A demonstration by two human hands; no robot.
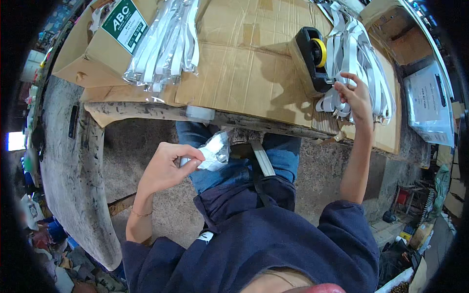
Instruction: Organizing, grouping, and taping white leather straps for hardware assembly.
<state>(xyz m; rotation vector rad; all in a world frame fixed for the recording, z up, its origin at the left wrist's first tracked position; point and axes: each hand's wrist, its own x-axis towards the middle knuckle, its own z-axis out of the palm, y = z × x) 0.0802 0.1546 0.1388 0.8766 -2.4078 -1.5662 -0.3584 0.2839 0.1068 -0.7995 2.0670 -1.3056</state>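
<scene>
My left hand (174,166) pinches a folded white strap in clear plastic (216,152) between thumb and fingertips, above my lap. My right hand (353,96) is raised over the table, thumb and forefinger bent towards each other beside the front end of a black tape dispenser (307,60). Whether a piece of clear tape is between those fingertips is too small to tell. The dispenser carries a tape roll with a yellow core (320,52). Under and beyond my right hand lies a heap of loose white straps (351,40) with metal fittings.
Flat cardboard (234,80) covers the table. At the left, white straps in clear plastic (168,44) lie against an open carton (100,62). A whitish roll (200,114) sits at the front edge. A lidded clear plastic box (428,104) stands far right. A worn bench (71,164) curves along my left.
</scene>
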